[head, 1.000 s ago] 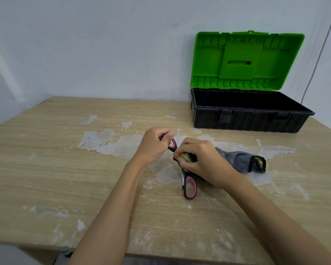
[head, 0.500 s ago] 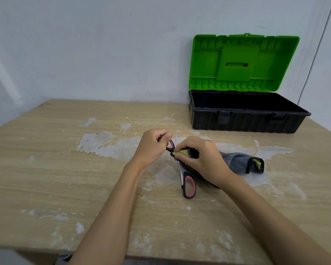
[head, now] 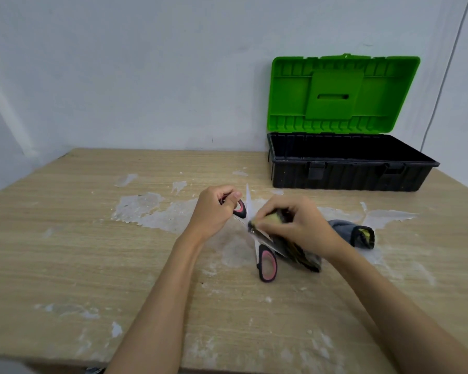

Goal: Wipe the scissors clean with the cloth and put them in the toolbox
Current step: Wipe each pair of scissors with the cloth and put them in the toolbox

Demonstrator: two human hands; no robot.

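The scissors [head: 266,261] have black handles with pink linings and lie spread open at the middle of the table. My left hand [head: 214,211] grips the upper handle. One bare blade points up and away between my hands. My right hand [head: 292,225] pinches the grey and yellow-green cloth [head: 343,230] against the other blade near the pivot. The rest of the cloth trails to the right on the table. The toolbox [head: 349,174], black with its green lid raised, stands at the back right against the wall.
The wooden table [head: 92,252] has white worn patches across its middle and front. Its front edge runs close to the bottom of the view. A white wall stands behind the table and toolbox.
The scissors have opened wider and a bare blade now shows between my hands. My right hand has shifted the cloth along the other blade. The view has dropped slightly.
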